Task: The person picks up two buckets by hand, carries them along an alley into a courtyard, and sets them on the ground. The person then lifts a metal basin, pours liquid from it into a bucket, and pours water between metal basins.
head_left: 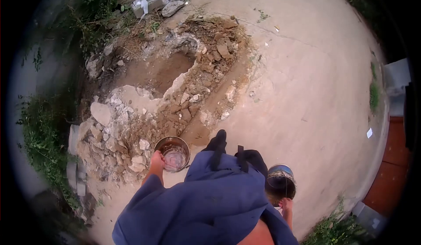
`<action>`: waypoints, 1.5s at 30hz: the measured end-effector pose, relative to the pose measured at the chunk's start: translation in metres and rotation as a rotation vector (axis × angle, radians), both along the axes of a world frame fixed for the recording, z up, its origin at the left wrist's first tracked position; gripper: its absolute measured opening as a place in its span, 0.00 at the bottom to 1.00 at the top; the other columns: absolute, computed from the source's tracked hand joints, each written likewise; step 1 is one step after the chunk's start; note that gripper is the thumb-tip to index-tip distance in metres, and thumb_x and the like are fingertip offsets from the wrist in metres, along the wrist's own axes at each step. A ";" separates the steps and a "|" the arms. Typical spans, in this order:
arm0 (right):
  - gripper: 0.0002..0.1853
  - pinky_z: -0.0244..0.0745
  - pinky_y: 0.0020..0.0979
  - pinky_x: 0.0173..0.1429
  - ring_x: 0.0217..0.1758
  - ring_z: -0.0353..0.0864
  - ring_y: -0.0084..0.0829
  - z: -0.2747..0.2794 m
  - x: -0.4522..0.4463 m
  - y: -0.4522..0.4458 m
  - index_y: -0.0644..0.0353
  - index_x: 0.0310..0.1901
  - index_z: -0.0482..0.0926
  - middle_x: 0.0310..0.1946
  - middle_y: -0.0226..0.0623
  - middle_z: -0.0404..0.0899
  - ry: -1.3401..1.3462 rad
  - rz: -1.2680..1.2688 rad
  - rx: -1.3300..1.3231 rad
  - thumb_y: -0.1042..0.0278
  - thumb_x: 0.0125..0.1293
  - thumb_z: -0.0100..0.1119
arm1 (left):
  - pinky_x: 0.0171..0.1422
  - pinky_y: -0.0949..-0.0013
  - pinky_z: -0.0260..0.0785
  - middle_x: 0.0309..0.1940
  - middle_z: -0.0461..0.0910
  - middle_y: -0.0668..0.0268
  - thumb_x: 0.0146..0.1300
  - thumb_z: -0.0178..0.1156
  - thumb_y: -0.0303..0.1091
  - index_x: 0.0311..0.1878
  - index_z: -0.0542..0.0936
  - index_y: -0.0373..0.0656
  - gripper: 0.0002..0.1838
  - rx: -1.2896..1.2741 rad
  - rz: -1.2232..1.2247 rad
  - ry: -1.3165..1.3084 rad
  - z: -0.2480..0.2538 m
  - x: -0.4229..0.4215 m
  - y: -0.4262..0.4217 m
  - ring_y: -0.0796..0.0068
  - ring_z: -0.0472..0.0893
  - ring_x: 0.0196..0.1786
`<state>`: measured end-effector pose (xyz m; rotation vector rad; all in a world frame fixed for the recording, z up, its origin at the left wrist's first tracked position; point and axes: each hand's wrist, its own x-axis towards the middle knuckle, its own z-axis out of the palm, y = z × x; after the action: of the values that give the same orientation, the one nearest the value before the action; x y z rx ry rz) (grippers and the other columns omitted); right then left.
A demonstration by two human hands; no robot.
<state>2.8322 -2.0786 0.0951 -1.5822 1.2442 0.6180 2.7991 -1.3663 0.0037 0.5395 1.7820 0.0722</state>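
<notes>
My left hand is closed on the rim of a round metal basin at its left side. The basin's inside looks worn, with a pale, dirty bottom. On my other side, my right hand has its fingers closed at a thin wire handle of a bucket. This bucket has a bluish outer wall and a dark inside, and it hangs tilted beside my right leg. Whether anything lies deep in the bucket is too dark to tell.
A broken-edged hole lies ahead to the left, ringed by loose soil and rubble. Concrete ground spreads to the right. Green plants grow along the left; a reddish-brown panel stands at the far right.
</notes>
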 end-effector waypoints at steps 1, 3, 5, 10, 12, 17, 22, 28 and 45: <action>0.03 0.57 0.22 0.15 0.12 0.65 0.22 0.015 0.036 0.011 0.61 0.23 0.68 0.14 0.31 0.67 0.030 0.044 -0.082 0.74 0.52 0.46 | 0.16 0.73 0.49 0.09 0.57 0.72 0.51 0.48 0.34 0.15 0.61 0.49 0.11 0.060 -0.030 -0.046 -0.020 0.007 0.009 0.78 0.56 0.12; 0.02 0.57 0.22 0.14 0.12 0.65 0.23 0.012 0.098 0.007 0.61 0.25 0.68 0.14 0.31 0.67 0.059 0.080 -0.115 0.74 0.52 0.47 | 0.16 0.73 0.49 0.09 0.57 0.72 0.51 0.48 0.34 0.15 0.62 0.49 0.11 0.051 -0.010 -0.007 0.018 0.068 -0.006 0.78 0.56 0.12; 0.02 0.58 0.22 0.14 0.13 0.66 0.23 0.000 0.169 -0.004 0.61 0.26 0.69 0.14 0.31 0.67 0.087 0.127 -0.140 0.73 0.52 0.47 | 0.16 0.73 0.50 0.09 0.58 0.72 0.50 0.49 0.36 0.15 0.62 0.48 0.12 0.067 0.004 0.067 0.027 0.116 -0.015 0.78 0.57 0.12; 0.05 0.62 0.25 0.14 0.13 0.68 0.26 -0.033 0.338 -0.041 0.62 0.31 0.69 0.16 0.34 0.69 0.145 0.202 -0.018 0.72 0.53 0.47 | 0.16 0.73 0.50 0.09 0.59 0.72 0.49 0.50 0.35 0.15 0.64 0.48 0.11 0.144 0.133 0.017 0.015 0.223 -0.050 0.78 0.57 0.11; 0.05 0.62 0.25 0.15 0.14 0.68 0.26 -0.035 0.411 -0.051 0.62 0.31 0.69 0.16 0.34 0.69 0.159 0.250 -0.016 0.72 0.53 0.47 | 0.18 0.69 0.47 0.06 0.52 0.73 0.50 0.47 0.40 0.11 0.57 0.52 0.16 0.144 0.227 0.125 -0.002 0.246 -0.052 0.76 0.52 0.10; 0.04 0.64 0.23 0.19 0.18 0.68 0.22 -0.017 0.578 -0.035 0.57 0.30 0.69 0.18 0.29 0.67 0.153 0.422 0.037 0.68 0.55 0.46 | 0.17 0.69 0.46 0.06 0.52 0.73 0.54 0.44 0.40 0.11 0.56 0.52 0.17 0.142 0.331 0.042 0.046 0.335 -0.110 0.75 0.53 0.10; 0.01 0.60 0.20 0.18 0.17 0.66 0.20 -0.014 0.731 0.000 0.57 0.28 0.68 0.18 0.26 0.66 0.030 0.501 0.078 0.71 0.55 0.47 | 0.19 0.69 0.46 0.06 0.52 0.73 0.54 0.43 0.41 0.12 0.56 0.52 0.17 0.018 0.385 0.083 0.045 0.426 -0.134 0.76 0.53 0.11; 0.01 0.57 0.19 0.16 0.14 0.64 0.19 -0.025 0.897 0.027 0.58 0.26 0.68 0.15 0.26 0.65 -0.017 0.570 0.021 0.74 0.53 0.47 | 0.20 0.70 0.48 0.07 0.52 0.74 0.51 0.45 0.39 0.11 0.56 0.52 0.15 -0.250 0.372 0.131 0.008 0.538 -0.153 0.76 0.53 0.12; 0.05 0.58 0.21 0.16 0.15 0.66 0.22 0.000 1.401 0.257 0.59 0.27 0.70 0.15 0.29 0.67 0.270 1.132 -0.097 0.68 0.53 0.51 | 0.35 0.64 0.69 0.28 0.76 0.60 0.49 0.54 0.39 0.25 0.71 0.40 0.11 0.187 0.019 0.615 -0.046 0.677 -0.224 0.65 0.76 0.31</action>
<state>4.2329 -1.8216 0.0947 -2.2848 0.4351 1.5161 3.4758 -1.5904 -0.0428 0.7324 2.3955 0.0931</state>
